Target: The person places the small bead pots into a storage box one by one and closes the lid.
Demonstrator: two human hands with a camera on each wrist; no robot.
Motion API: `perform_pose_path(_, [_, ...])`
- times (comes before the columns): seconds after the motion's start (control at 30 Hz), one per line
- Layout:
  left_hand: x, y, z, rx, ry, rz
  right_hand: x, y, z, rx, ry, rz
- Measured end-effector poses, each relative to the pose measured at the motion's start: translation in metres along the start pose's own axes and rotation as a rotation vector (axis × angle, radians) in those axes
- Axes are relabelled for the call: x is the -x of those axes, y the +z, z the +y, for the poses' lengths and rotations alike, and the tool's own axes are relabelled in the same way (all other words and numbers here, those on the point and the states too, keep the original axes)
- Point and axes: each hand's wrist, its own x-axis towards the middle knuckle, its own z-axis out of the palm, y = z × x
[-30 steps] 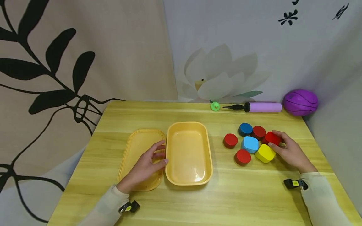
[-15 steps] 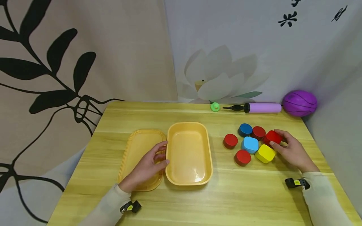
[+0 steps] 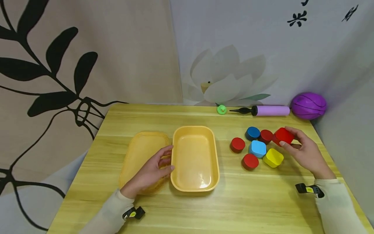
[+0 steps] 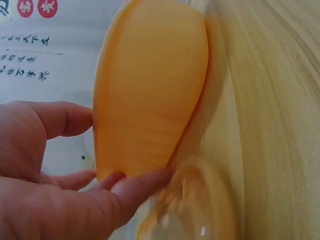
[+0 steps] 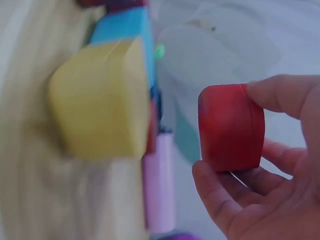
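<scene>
In the head view my right hand (image 3: pixel 306 152) pinches a rounded square red block (image 3: pixel 284 136) between thumb and fingers. The right wrist view has this red block (image 5: pixel 230 127) raised off the table, with the thumb on one side and fingers on the other. A yellow block (image 3: pixel 273 158) and a light blue block (image 3: pixel 257 149) lie beside it. My left hand (image 3: pixel 152 170) has its relaxed fingertips against the left wall of a shallow orange-yellow box (image 3: pixel 195 156) with nothing inside. Under that hand lies the matching lid (image 3: pixel 146 143), partly covered.
Red round blocks (image 3: pixel 237 145) and a dark blue one (image 3: pixel 252 133) make up the rest of the group. Along the back edge sit a green duck toy (image 3: pixel 221 110), a purple hand pump (image 3: pixel 271 110) and a purple ball (image 3: pixel 308 105). Curtained walls stand behind and to the right.
My right hand has raised the red block from the table, up and slightly right. The left hand stays at the box's wall.
</scene>
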Motion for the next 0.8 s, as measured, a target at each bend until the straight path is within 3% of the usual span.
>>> perform_pose_path(0.2, [0.001, 0.000, -0.001, -0.044, 0.030, -0.004, -0.007, 0.010, -0.037, -0.038, -0.094, -0.026])
perform_pose_path(0.4, [0.002, 0.001, 0.000, -0.068, 0.015, -0.001, -0.014, 0.033, -0.068, -0.092, -0.171, -0.061])
perform_pose_path(0.8, [-0.003, 0.003, -0.002, 0.013, 0.032, -0.023, -0.030, 0.077, -0.110, -0.131, -0.266, -0.199])
